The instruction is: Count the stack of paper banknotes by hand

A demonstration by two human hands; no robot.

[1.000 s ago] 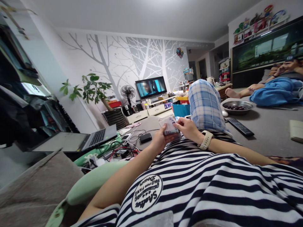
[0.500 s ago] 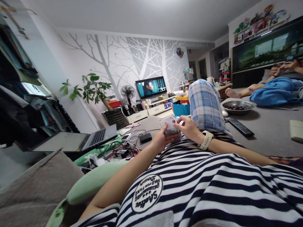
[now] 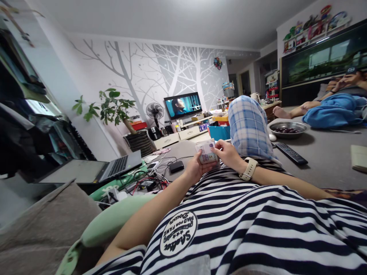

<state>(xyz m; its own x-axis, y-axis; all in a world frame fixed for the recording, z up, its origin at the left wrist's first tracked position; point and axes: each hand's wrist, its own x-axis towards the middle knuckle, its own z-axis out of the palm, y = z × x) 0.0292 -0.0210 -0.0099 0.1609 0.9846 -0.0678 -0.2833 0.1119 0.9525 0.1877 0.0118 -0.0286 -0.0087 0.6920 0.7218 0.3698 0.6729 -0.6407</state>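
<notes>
A small stack of banknotes (image 3: 207, 149), the top one showing a 5, is held up above my striped shirt (image 3: 258, 225). My left hand (image 3: 197, 168) grips the stack from below and the left, thumb on its face and fingers behind. At the notes' right edge, my right hand (image 3: 228, 153) pinches with thumb and index finger; a pale watch (image 3: 249, 169) circles that wrist. Whether the right fingers have one note or several between them cannot be made out. My raised knee in blue checked trousers (image 3: 249, 124) is just beyond the right hand.
To the right lie a remote control (image 3: 291, 153), a metal bowl of dark fruit (image 3: 289, 130) and a pale notebook (image 3: 359, 157). On the left are an open laptop (image 3: 119, 168), tangled cables and a black box (image 3: 176, 166). Another person's bare foot (image 3: 281, 112) rests beyond the bowl.
The top banknote's face shows more fully, with its 5 now clearer. My left thumb and right fingers have shifted slightly on the stack; the surroundings are the same.
</notes>
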